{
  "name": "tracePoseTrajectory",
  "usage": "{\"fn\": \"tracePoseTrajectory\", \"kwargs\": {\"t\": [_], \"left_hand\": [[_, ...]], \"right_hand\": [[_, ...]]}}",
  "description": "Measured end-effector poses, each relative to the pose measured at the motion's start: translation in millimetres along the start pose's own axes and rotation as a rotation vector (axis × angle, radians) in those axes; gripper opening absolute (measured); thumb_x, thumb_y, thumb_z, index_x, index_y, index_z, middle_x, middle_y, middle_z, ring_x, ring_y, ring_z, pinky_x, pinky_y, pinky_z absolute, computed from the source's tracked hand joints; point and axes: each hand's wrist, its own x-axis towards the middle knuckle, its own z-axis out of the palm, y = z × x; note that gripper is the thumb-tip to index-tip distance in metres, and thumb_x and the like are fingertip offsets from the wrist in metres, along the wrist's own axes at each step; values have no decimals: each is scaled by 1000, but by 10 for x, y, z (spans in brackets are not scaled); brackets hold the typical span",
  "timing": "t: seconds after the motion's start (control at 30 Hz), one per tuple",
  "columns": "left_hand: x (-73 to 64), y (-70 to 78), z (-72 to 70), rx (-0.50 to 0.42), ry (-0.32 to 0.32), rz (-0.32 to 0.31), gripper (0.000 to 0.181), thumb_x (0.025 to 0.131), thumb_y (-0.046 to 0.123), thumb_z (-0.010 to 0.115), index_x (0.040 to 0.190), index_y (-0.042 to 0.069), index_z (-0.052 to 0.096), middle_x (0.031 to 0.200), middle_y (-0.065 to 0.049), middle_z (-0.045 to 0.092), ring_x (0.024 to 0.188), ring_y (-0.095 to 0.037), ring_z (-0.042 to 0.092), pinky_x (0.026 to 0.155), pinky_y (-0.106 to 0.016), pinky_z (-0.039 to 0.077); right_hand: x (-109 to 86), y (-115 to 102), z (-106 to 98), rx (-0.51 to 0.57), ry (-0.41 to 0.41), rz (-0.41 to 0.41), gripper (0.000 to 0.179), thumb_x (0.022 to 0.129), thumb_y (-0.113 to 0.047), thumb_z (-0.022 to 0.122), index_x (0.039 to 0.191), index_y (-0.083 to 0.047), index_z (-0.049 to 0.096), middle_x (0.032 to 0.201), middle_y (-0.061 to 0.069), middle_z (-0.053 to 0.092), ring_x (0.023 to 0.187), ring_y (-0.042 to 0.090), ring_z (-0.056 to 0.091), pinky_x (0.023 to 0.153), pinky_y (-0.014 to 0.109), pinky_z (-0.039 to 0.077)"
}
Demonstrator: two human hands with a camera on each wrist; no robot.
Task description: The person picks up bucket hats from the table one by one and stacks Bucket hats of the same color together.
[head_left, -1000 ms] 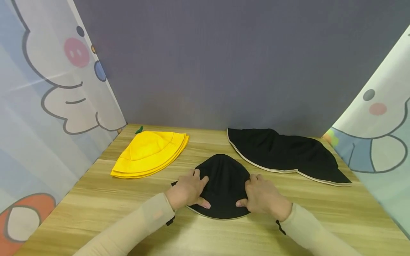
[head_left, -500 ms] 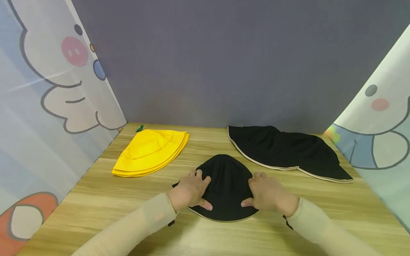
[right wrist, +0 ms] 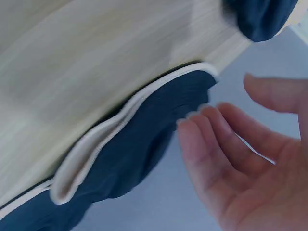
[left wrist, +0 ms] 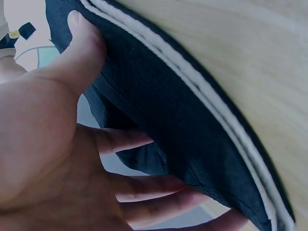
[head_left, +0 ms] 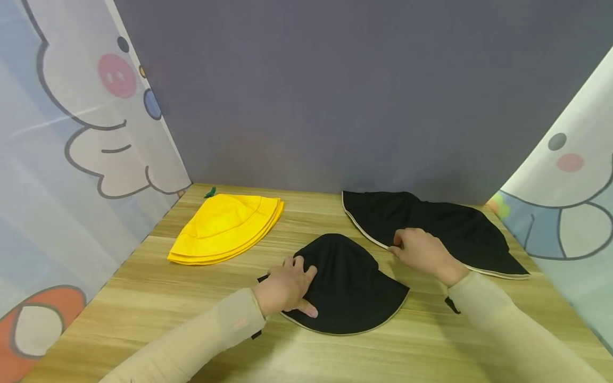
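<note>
A black bucket hat (head_left: 345, 287) with pale edging lies folded flat at the middle of the table. My left hand (head_left: 284, 287) rests on its left side, fingers spread over the crown and thumb on the brim. In the left wrist view, the hat's brim (left wrist: 173, 110) shows two pale-edged layers. My right hand (head_left: 426, 254) hovers in front of the black hats (head_left: 431, 218) at the back right, which lie side by side and overlap. Seen from the right wrist, the right hand (right wrist: 250, 149) has loosely bent fingers, the thumb apart and nothing between them.
Stacked yellow hats (head_left: 222, 226) lie at the back left, a small green piece (head_left: 210, 192) beside their top. A grey panel (head_left: 316, 96) stands behind the wooden table (head_left: 158, 303). Cartoon-printed curtains (head_left: 43, 175) flank both sides.
My right hand has left the middle hat's right side and moved back and right to the black hats behind. The middle hat's right brim is now uncovered. My left hand stays in place.
</note>
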Motion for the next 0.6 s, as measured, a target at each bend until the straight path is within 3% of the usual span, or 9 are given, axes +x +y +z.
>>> {"fn": "tracePoseTrajectory", "kwargs": {"t": [0.17, 0.43, 0.6], "left_hand": [[5, 8, 2, -3, -10, -2, 95, 69, 80, 69, 143, 25, 46, 135, -12, 49, 124, -31, 52, 83, -51, 57], [15, 5, 3, -6, -3, 0, 95, 69, 80, 69, 144, 26, 45, 133, -13, 49, 123, -30, 51, 81, -51, 57], [24, 13, 6, -1, -13, -6, 96, 69, 80, 68, 145, 26, 45, 132, -12, 49, 123, -30, 51, 80, -50, 57]], "right_hand": [[50, 252, -46, 57, 35, 77, 17, 98, -18, 66, 97, -2, 69, 86, 7, 65, 61, 15, 56, 56, 35, 48], [94, 578, -197, 55, 3, 283, 33, 97, -23, 64, 111, 8, 62, 105, 27, 64, 77, 34, 63, 62, 48, 51], [92, 709, -228, 69, -43, 381, 51, 97, -32, 66, 120, 14, 58, 114, 33, 62, 86, 41, 64, 63, 48, 52]]}}
